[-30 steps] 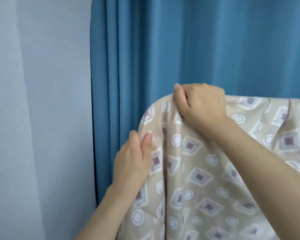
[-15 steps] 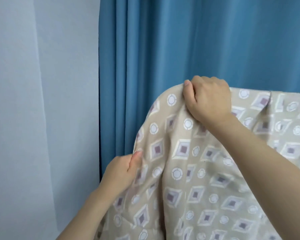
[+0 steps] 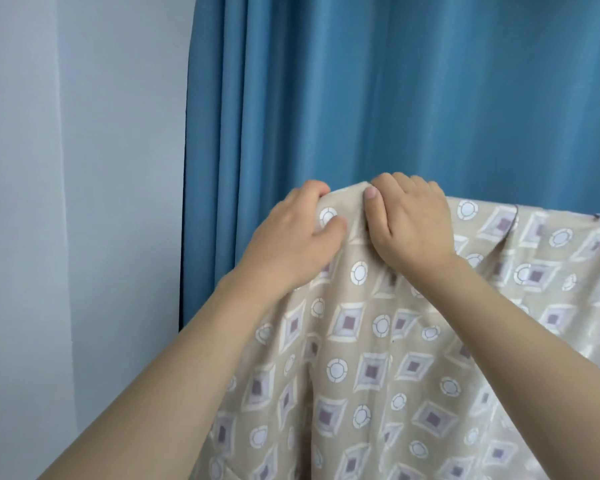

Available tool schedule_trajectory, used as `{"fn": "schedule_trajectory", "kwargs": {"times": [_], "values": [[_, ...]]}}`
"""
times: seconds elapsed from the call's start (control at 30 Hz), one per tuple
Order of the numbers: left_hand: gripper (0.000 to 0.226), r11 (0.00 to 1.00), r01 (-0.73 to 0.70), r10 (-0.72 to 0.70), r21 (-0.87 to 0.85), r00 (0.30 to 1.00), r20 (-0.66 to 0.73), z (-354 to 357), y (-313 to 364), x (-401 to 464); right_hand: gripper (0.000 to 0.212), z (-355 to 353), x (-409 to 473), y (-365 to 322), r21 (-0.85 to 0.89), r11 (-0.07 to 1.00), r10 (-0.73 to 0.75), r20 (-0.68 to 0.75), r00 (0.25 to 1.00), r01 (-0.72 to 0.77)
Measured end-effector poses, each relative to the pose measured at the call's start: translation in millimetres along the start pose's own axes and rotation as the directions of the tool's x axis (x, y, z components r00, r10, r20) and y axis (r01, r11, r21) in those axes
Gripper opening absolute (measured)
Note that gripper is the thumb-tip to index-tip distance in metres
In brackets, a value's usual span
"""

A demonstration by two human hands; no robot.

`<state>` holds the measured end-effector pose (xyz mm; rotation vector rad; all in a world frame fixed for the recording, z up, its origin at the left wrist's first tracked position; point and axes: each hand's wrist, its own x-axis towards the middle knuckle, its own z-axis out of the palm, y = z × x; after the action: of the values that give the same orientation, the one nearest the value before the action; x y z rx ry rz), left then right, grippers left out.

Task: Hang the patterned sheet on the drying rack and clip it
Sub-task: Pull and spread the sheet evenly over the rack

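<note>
Now that the left hand (image 3: 298,244) has come up from the side edge, both it and the right hand (image 3: 409,223) pinch the patterned sheet's (image 3: 378,358) top corner, which lies draped over a hidden bar, ready for clipping.

Person, head view: two bare forearms, no sleeves visible anywhere up to the frame edge. Left hand (image 3: 293,242) and right hand (image 3: 411,225) both ungloved, with no rings, watch or bracelet in view. Fingernails short and unpainted, seen plainly on the right thumb.
</note>
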<state>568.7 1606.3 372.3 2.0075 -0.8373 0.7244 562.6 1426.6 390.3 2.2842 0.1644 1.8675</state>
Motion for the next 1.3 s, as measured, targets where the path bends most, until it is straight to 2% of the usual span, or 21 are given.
{"fn": "schedule_trajectory", "kwargs": {"times": [0.1, 0.3, 0.43, 0.53, 0.6, 0.67, 0.77, 0.83, 0.9, 1.0, 1.17, 1.23, 1.3], "values": [[0.028, 0.96, -0.106, 0.123, 0.26, 0.991, -0.05, 5, 9, 11, 0.04, -8, -5, 38, -0.031, 0.999, 0.034, 0.04, 0.999, -0.032], [0.03, 0.885, -0.179, 0.25, 0.429, 0.961, -0.114, 25, 26, 29, 0.047, -33, -18, 128, -0.088, 0.973, 0.22, 0.1, 0.97, -0.211], [0.033, 0.787, -0.258, 0.325, 0.561, 0.946, -0.021, 58, 73, 49, 0.052, -44, -22, 170, -0.165, 0.926, 0.37, 0.213, 0.904, -0.34], [0.03, 0.745, -0.335, 0.324, 0.577, 0.938, 0.127, 91, 115, 67, 0.059, -49, -30, 190, -0.242, 0.892, 0.444, 0.305, 0.842, -0.383], [0.026, 0.75, -0.369, 0.291, 0.549, 0.929, 0.228, 113, 140, 78, 0.061, -53, -36, 200, -0.222, 0.913, 0.399, 0.314, 0.861, -0.342], [0.028, 0.765, -0.361, 0.251, 0.534, 0.93, 0.269, 132, 155, 83, 0.06, -57, -40, 210, -0.206, 0.934, 0.344, 0.304, 0.888, -0.292], [0.041, 0.701, -0.319, 0.306, 0.638, 0.942, 0.136, 152, 155, 76, 0.057, -60, -48, 234, -0.247, 0.93, 0.338, 0.283, 0.898, -0.273], [0.048, 0.694, -0.242, 0.308, 0.678, 0.951, 0.024, 156, 149, 69, 0.053, -64, -58, 261, -0.272, 0.911, 0.375, 0.236, 0.896, -0.31], [0.048, 0.683, -0.208, 0.307, 0.7, 0.952, -0.017, 156, 149, 66, 0.052, -71, -70, 288, -0.269, 0.907, 0.38, 0.187, 0.906, -0.325], [0.047, 0.668, -0.208, 0.293, 0.715, 0.956, 0.004, 157, 157, 63, 0.05, -79, -83, 315, -0.222, 0.928, 0.333, 0.142, 0.932, -0.298], [0.041, 0.737, -0.166, 0.171, 0.655, 0.984, 0.057, 163, 181, 68, 0.046, -83, -83, 332, -0.104, 0.974, 0.208, 0.083, 0.975, -0.199], [0.037, 0.745, -0.214, 0.17, 0.632, 0.977, 0.13, 172, 201, 73, 0.054, -88, -80, 349, -0.034, 0.968, 0.252, 0.076, 0.965, -0.25], [0.035, 0.727, -0.288, 0.203, 0.623, 0.957, 0.205, 190, 224, 77, 0.058, -95, -77, 369, 0.002, 0.926, 0.375, 0.115, 0.92, -0.378]]}}
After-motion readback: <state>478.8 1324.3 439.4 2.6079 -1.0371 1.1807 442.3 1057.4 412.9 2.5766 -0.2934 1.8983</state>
